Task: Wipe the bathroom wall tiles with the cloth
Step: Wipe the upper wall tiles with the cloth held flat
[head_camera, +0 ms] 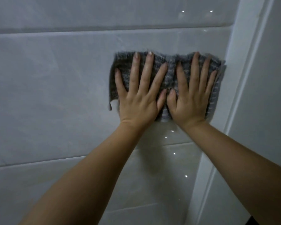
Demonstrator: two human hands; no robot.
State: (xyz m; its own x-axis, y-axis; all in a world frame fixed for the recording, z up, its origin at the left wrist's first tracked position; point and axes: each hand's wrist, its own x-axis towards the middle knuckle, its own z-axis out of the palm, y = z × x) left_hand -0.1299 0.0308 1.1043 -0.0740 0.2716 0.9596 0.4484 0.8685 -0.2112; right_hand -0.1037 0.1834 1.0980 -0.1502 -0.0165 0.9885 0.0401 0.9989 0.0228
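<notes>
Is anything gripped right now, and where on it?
Nothing is gripped: left hand and right hand lie open, pressing the grey cloth flat against the wall tile.

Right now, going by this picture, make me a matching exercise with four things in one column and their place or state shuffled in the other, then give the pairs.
Column one:
1. left hand
2. right hand
3. cloth
4. white frame

Column two:
A. grey, spread flat against the tile
B. upright strip just right of the cloth
C. pressed flat on the cloth's right half
D. pressed flat on the cloth's left half

Pairs: 1-D, 2-C, 3-A, 4-B
</notes>
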